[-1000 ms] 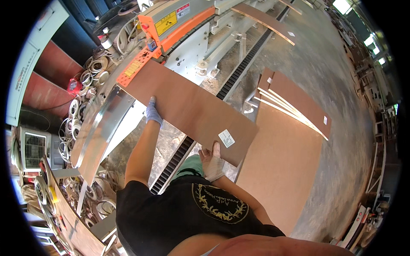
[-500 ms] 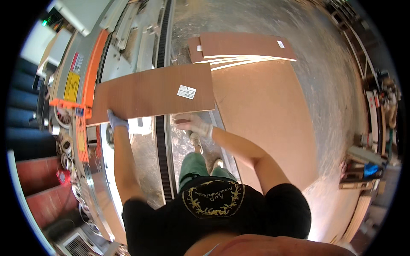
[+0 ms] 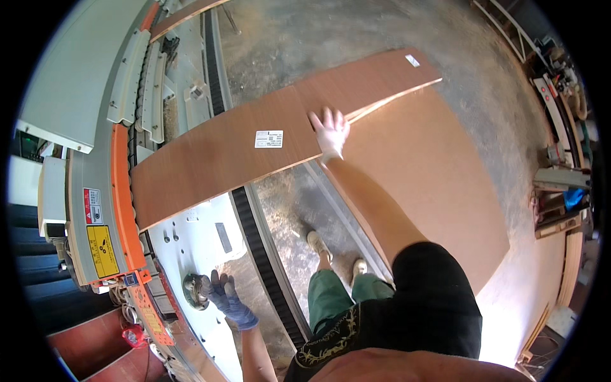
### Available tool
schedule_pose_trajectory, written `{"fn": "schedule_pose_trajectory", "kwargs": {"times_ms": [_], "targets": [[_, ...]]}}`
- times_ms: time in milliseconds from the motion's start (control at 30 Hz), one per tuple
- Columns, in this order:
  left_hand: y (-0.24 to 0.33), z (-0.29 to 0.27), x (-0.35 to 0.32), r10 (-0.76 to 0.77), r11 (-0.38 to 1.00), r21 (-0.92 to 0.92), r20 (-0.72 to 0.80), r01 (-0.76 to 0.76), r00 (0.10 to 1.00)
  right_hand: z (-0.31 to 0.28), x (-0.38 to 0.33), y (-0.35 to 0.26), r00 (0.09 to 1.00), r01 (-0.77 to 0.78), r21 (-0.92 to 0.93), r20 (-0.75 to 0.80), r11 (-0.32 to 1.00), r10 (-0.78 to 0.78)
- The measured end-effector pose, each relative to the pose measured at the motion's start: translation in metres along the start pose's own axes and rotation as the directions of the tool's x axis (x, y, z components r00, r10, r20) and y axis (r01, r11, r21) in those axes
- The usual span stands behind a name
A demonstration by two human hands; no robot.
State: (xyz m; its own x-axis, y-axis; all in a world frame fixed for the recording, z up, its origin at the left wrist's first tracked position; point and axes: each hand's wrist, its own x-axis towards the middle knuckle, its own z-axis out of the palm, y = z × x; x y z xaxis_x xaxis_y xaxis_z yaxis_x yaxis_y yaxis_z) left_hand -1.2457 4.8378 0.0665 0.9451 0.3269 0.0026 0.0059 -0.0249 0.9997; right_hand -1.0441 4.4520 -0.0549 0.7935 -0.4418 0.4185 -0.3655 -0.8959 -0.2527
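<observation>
A long brown wood-grain panel (image 3: 210,159) with a white label lies across the machine, its left end at the orange guard (image 3: 129,204). My right hand (image 3: 331,132), in a white glove, rests flat at the panel's right end with fingers spread. My left hand (image 3: 232,302), in a grey-blue glove, is off the panel with its fingers apart. It is beside a round metal knob (image 3: 195,291) on the machine's white side; I cannot tell whether the fingertips touch it. Beyond my right hand lies another brown panel (image 3: 375,79).
A large light-brown board (image 3: 426,178) supports the stacked panel on the right. A black ribbed track (image 3: 261,254) runs along the machine at my left. Another brown panel (image 3: 184,19) sits farther up the machine. Shelving with tools (image 3: 560,184) lines the right side.
My left hand has left the panel's near edge and moved nearer to me, beside the knob. My right hand has moved up to the panel's right end. The view has turned.
</observation>
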Motion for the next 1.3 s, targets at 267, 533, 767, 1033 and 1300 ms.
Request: {"fn": "schedule_pose_trajectory", "kwargs": {"times_ms": [267, 533, 767, 1033, 1300], "targets": [[0.029, 0.101, -0.012, 0.177, 0.971, -0.198, 0.239, -0.130, 0.955, 0.005, -0.018, 0.123, 0.255, -0.423, 0.675, 0.729, -0.604, 0.635], [-0.075, 0.203, -0.062, -0.516, 0.738, -0.050, 0.601, 0.673, 0.610, -0.208, -0.143, 0.010, 0.646, -0.489, 0.722, 0.677, -0.489, 0.353], [-0.037, 0.056, -0.105, -0.081, 0.994, -0.035, 0.356, 0.101, 0.931, -0.222, -0.183, 0.039, 0.604, -0.185, 0.572, 0.708, -0.799, 0.366], [0.011, -0.173, -0.083, -0.358, 0.647, -0.687, 0.108, 0.330, 0.927, -0.219, -0.262, 0.106, 0.560, -0.608, 0.309, 0.820, -0.731, -0.119], [-0.017, -0.105, -0.081, -0.490, 0.660, -0.734, -0.262, 0.158, 0.832, -0.315, -0.303, -0.021, 0.306, -0.882, 0.134, 0.891, -0.453, -0.334]]}}
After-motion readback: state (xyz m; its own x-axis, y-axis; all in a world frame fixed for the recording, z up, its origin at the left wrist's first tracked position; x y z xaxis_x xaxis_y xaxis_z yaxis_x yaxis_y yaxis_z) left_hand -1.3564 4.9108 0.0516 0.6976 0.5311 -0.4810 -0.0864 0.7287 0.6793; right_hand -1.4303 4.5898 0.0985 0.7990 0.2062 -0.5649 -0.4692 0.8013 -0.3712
